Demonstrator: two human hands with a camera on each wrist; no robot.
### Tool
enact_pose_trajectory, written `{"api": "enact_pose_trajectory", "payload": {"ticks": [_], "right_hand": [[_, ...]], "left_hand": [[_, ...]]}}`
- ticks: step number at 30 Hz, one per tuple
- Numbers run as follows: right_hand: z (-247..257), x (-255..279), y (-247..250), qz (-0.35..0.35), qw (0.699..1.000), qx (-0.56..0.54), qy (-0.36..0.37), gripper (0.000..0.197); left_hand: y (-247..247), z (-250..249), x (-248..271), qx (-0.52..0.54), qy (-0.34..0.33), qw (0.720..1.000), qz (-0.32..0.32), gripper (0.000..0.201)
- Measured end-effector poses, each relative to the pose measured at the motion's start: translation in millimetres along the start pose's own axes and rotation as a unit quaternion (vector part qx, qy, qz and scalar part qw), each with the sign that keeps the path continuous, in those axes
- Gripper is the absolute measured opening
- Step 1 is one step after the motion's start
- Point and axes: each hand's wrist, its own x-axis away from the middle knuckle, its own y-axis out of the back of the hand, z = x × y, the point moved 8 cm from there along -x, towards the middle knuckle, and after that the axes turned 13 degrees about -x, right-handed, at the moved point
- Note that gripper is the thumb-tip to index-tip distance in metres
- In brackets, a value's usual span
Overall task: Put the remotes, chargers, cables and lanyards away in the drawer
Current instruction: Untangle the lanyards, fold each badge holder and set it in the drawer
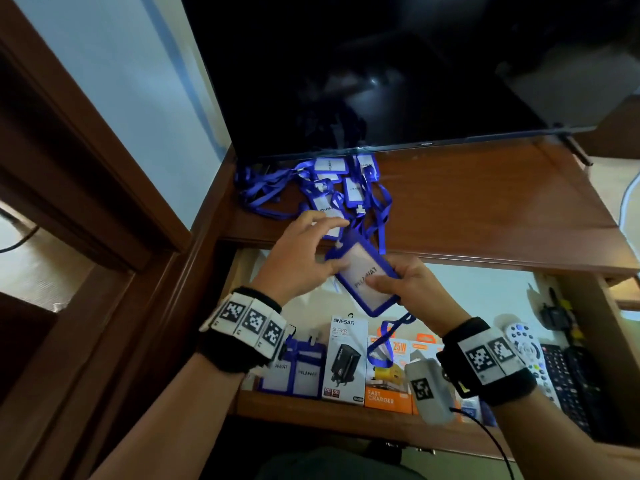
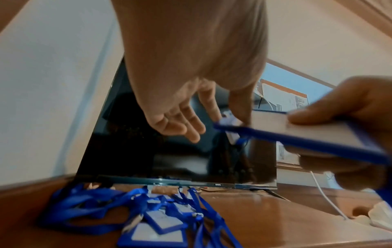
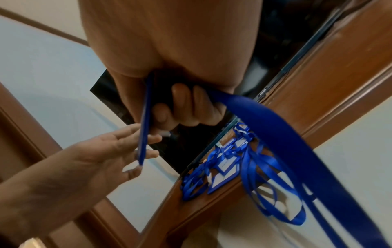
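Observation:
My right hand [image 1: 388,282] grips a blue badge holder [image 1: 363,275] with a white card, held over the open drawer [image 1: 311,407]. Its blue strap [image 1: 381,344] trails down from that hand into the drawer. The right wrist view shows my fingers [image 3: 180,107] curled round the holder's edge [image 3: 146,117] and the strap [image 3: 275,134]. My left hand [image 1: 322,247] is spread, its thumb and fingertips touching the holder's far end [image 2: 233,127]. A tangled pile of blue lanyards [image 1: 329,188] lies on the tabletop under the TV.
In the drawer lie two badge holders [image 1: 294,368], a white charger box [image 1: 346,358], an orange charger box [image 1: 388,375], a white remote [image 1: 526,351] and a black remote [image 1: 568,382]. The TV [image 1: 381,81] stands at the back. A white cable [image 2: 326,198] runs across the table's right side.

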Motion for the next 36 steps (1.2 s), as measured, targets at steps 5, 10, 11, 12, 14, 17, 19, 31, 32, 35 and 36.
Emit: {"api": "enact_pose_trajectory", "payload": {"ticks": [5, 10, 11, 12, 14, 17, 19, 31, 32, 35, 36], "right_hand": [[-14.3, -1.9, -0.9, 0.049, 0.995, 0.073, -0.051, 0.009], [-8.6, -4.1, 3.1, 0.032, 0.999, 0.014, -0.033, 0.008], [-6.0, -4.3, 5.5, 0.018, 0.999, -0.010, -0.025, 0.009], [-3.8, -4.6, 7.6, 0.006, 0.999, -0.031, -0.016, 0.011], [-1.0, -4.6, 11.5, -0.017, 0.998, -0.055, -0.007, 0.011], [1.1, -5.9, 19.1, -0.057, 0.997, -0.059, 0.009, 0.015], [-1.5, -8.4, 25.0, -0.074, 0.995, -0.068, 0.011, 0.022], [-10.3, -13.6, 34.3, -0.072, 0.987, -0.141, -0.017, 0.017], [-11.3, -14.7, 34.4, -0.075, 0.987, -0.141, -0.018, 0.017], [-13.5, -16.9, 35.6, -0.082, 0.985, -0.153, -0.017, 0.019], [-14.3, -17.3, 36.6, -0.087, 0.984, -0.156, -0.018, 0.019]], "left_hand": [[-16.4, -10.8, -7.2, -0.148, -0.096, 0.960, 0.216, 0.058], [-17.6, -9.1, -8.1, -0.073, -0.068, 0.954, 0.284, 0.016], [-15.0, -8.3, -9.7, -0.047, -0.060, 0.960, 0.271, 0.013], [-12.9, -6.8, -11.8, -0.019, -0.050, 0.965, 0.257, 0.013], [-11.2, -3.9, -15.5, 0.035, -0.029, 0.971, 0.236, 0.015], [-12.0, -0.1, -19.5, 0.130, 0.008, 0.968, 0.216, 0.012], [-13.4, -1.0, -20.2, 0.205, 0.026, 0.955, 0.214, 0.021], [-31.6, 0.2, -11.8, 0.477, 0.073, 0.812, 0.327, 0.056], [-31.8, 1.0, -13.1, 0.479, 0.066, 0.811, 0.329, 0.065], [-30.4, 4.7, -18.9, 0.447, 0.061, 0.840, 0.300, 0.072], [-29.8, 6.6, -21.1, 0.427, 0.065, 0.857, 0.282, 0.066]]}}
